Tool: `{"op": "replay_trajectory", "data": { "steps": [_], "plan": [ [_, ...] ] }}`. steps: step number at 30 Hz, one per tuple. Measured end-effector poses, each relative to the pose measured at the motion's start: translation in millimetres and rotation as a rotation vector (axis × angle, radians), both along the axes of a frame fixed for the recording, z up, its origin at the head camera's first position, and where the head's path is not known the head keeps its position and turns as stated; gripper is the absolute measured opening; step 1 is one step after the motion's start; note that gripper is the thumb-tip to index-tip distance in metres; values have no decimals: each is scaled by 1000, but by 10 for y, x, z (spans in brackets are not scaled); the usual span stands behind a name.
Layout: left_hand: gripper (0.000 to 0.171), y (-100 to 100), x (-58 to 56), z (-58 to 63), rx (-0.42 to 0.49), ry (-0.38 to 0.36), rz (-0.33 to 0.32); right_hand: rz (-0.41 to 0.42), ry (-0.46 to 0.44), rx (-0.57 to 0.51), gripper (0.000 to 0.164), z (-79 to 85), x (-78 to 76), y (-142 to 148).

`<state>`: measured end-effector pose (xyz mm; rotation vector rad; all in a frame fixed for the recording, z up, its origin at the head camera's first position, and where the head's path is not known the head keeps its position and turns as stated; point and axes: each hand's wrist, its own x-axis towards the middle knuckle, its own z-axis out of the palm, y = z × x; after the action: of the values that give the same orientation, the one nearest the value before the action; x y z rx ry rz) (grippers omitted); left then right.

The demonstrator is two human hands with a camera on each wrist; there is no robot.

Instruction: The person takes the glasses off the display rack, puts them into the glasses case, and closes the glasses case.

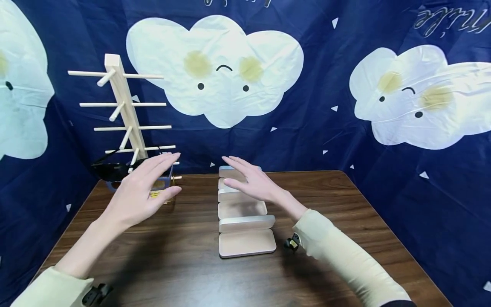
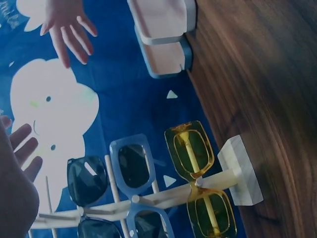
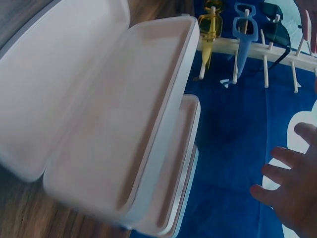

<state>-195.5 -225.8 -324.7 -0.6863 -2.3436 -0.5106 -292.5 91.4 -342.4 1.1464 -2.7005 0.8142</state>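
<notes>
Sleeves, two, pale: left sleeve (image 1: pixel 50 290) at the lower left corner, right sleeve (image 1: pixel 345 256) reaching in from the lower right.

Backdrop (image 1: pixel 326 85), one, dark blue cloth, printed with white clouds (image 1: pixel 215 100) and small white triangles.

Table (image 1: pixel 318 213), one, brown wood grain, set against the cloth.

Display rack (image 1: pixel 122 91), one, light wood; upright post with round pegs, standing at the table's far left.

Cases, three, lined in pale pink, in a row running away from the viewer, each with its lid raised: near case (image 1: pixel 247 244), middle case (image 1: pixel 241 209), far case (image 1: pixel 232 172), the last partly hidden by a hand.

Hands, two, bare. Left hand (image 1: pixel 140 192): fingers straight, thumb spread apart, holding nothing, raised in front of the rack's lower part. Right hand (image 1: pixel 253 181): fingers extended, thumb apart, holding nothing, raised above the farther cases.

Sunglasses, three pairs, hung on the rack's lower pegs. From upper to lower: black sunglasses (image 2: pixel 88 181); blue-framed sunglasses (image 2: pixel 132 166); yellow-framed sunglasses (image 2: pixel 202 148), nearest the base.

Wrist devices, two, small, black: one below the left wrist (image 1: pixel 96 294), one below the right (image 1: pixel 293 242).
</notes>
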Motion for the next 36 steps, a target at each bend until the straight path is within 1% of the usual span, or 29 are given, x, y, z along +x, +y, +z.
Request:
{"op": "replay_trajectory", "data": {
  "steps": [2, 7, 10, 12, 14, 16, 19, 22, 24, 27, 29, 32, 36],
  "plan": [
    [75, -57, 27, -2, 53, 58, -28, 9, -17, -26, 68, -3, -4, -67],
    [55, -185, 69, -26, 200, 159, -104, 24, -61, -86, 66, -2, 7, -229],
    [51, -253, 93, -51, 281, 210, -129, 25, -93, -118, 67, 1, 7, -310],
    [52, -308, 110, -65, 326, 248, -130, 15, -106, -132, 67, 2, 0, -364],
    [48, -367, 128, -69, 366, 280, -122, 1, -115, -148, 66, 8, -6, -422],
    [46, -426, 148, -66, 395, 300, -105, -18, -124, -172, 62, 18, -6, -483],
    [42, -511, 181, -52, 430, 317, -68, -40, -163, -235, 58, 41, -3, -593],
    [39, -596, 203, -44, 473, 333, -24, -54, -203, -296, 54, 64, -5, -710],
    [38, -660, 197, -51, 506, 349, 22, -63, -221, -320, 52, 86, -6, -784],
    [35, -775, 157, -85, 566, 370, 120, -74, -241, -347, 49, 116, -16, -884],
    [33, -856, 119, -120, 607, 359, 201, -80, -264, -370, 48, 134, -29, -946],
    [33, -986, 80, -170, 658, 293, 317, -87, -316, -418, 47, 151, -64, -1059],
    [34, -1133, 46, -211, 708, 157, 452, -96, -410, -493, 47, 166, -105, -1234]
  ]
}}
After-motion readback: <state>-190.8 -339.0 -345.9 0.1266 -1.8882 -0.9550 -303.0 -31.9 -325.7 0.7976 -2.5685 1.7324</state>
